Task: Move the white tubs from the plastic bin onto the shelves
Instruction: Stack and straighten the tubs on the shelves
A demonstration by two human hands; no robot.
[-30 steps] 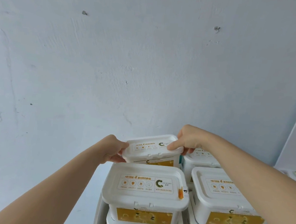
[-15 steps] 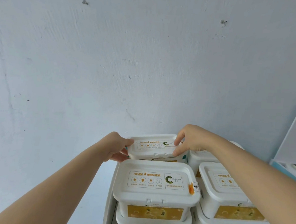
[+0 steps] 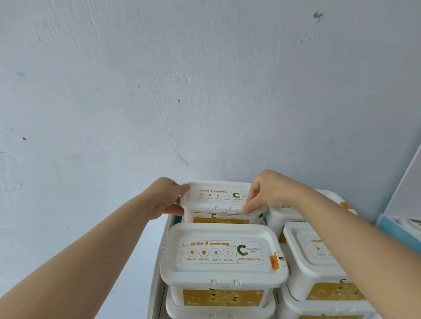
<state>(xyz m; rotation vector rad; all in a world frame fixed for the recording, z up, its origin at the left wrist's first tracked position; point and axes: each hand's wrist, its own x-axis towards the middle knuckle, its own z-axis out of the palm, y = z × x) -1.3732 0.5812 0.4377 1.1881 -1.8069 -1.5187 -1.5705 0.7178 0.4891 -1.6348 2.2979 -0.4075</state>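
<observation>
Head view: both hands hold one white tub [image 3: 216, 197] at the back left of the shelf [image 3: 158, 267]. The left hand [image 3: 167, 198] grips its left end, thumb on the lid corner and fingers curled under the rim. The right hand [image 3: 267, 190] pinches the right front corner, thumb on the lid's front rim and fingers curled over the top.

Against half a second ago the grip is at the same two ends, but more of the tub's front wall and yellow label shows above the front stack [image 3: 223, 252], and the right thumb now sits at the rim rather than fingers lying across the lid. What the tub rests on is hidden.

Its left end is near the shelf's left edge. The wall [image 3: 160, 81] is close behind it. The front stack stands just before it, and the back-right tub [image 3: 282, 216] is just beside its right end, under the right wrist. The right stack [image 3: 321, 271] fills the front right. Open room lies above the lids; a white panel [image 3: 417, 173] bounds the far right.
</observation>
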